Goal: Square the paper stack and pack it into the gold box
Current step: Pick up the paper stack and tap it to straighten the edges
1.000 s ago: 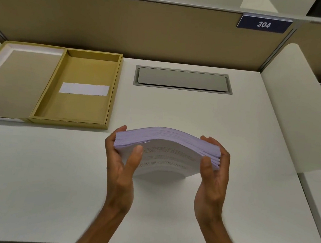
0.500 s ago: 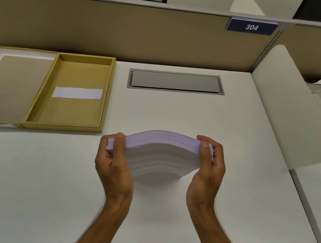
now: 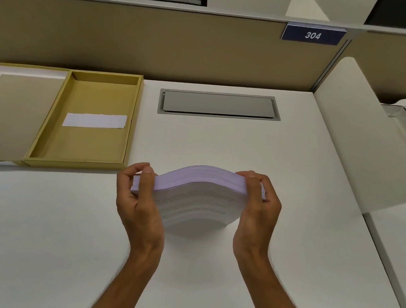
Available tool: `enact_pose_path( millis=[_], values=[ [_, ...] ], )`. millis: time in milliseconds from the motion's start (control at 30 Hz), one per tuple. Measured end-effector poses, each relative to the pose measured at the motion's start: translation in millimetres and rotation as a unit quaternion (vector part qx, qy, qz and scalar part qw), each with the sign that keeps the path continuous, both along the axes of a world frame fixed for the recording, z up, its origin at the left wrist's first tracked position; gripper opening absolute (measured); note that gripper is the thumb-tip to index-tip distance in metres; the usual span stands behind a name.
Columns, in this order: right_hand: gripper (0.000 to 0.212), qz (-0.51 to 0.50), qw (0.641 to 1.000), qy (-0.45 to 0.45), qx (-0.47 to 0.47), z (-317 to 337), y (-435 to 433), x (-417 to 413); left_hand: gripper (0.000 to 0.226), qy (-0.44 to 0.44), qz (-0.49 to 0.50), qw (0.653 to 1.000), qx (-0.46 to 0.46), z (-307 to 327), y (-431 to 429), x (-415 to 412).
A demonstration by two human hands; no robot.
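Since the earlier frame, both thumbs have shifted onto the top edge. Left hand point(image 3: 139, 197) and right hand point(image 3: 259, 207) clamp the bowed paper stack point(image 3: 200, 193) by its short ends, long axis spanning between them. Gold box point(image 3: 47, 147) lies forward-left, nearer the left hand, long axis running away.

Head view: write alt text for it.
Two bare hands, left hand and right hand, grip the ends of a bowed paper stack standing on a white desk. An open gold box lies to the left.
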State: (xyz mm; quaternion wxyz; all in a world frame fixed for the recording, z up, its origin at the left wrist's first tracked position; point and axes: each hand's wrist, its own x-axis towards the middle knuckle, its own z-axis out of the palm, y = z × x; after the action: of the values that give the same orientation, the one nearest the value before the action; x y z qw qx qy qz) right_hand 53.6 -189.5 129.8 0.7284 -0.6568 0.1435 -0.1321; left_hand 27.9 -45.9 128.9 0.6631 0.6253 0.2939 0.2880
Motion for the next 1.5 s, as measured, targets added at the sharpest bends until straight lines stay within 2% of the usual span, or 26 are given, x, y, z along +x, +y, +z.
enact_pose_path(
  millis=[200, 400, 567, 867, 1133, 1233, 1367, 1433, 1500],
  values=[
    [0.021, 0.012, 1.0, -0.002, -0.012, 0.0, -0.6, 4.4, 0.025, -0.002, -0.026, 1.0, 0.014, -3.8, 4.5, 3.6],
    [0.024, -0.001, 1.0, 0.001, -0.021, 3.0, 0.8, 7.6, 0.027, 0.019, -0.003, 0.999, 0.031, -4.7, 3.8, 6.8],
    [0.032, 0.021, 1.0, -0.002, 0.002, 2.6, -3.2, 7.3, 0.032, 0.013, -0.038, 0.999, 0.001, -0.1, 5.8, 5.6],
    [0.026, 0.039, 0.999, -0.012, 0.005, 2.9, -4.3, 6.4, 0.036, -0.008, -0.052, 0.999, 0.014, -6.3, 7.5, 3.5],
    [0.029, 0.057, 0.998, -0.021, 0.001, 1.0, -6.3, 6.9, 0.032, -0.016, -0.066, 0.997, 0.024, -7.6, 10.0, 4.1],
    [0.042, 0.106, 0.993, -0.036, 0.023, 0.3, -13.8, 7.5, 0.034, -0.011, -0.071, 0.997, 0.035, -10.4, 12.2, 3.9],
    [0.046, 0.187, 0.981, -0.049, 0.006, -5.3, -26.9, 7.2, 0.036, -0.025, -0.097, 0.995, 0.029, -9.0, 13.1, 1.4],
    [0.056, 0.245, 0.968, -0.059, -0.008, -9.0, -37.2, 7.6, 0.041, -0.068, -0.157, 0.985, -0.008, -10.7, 19.2, -2.0],
    [0.056, 0.296, 0.952, -0.058, -0.043, -13.6, -51.7, 8.7, 0.05, -0.066, -0.234, 0.97, 0.009, -18.4, 32.5, -8.3]
  ],
)
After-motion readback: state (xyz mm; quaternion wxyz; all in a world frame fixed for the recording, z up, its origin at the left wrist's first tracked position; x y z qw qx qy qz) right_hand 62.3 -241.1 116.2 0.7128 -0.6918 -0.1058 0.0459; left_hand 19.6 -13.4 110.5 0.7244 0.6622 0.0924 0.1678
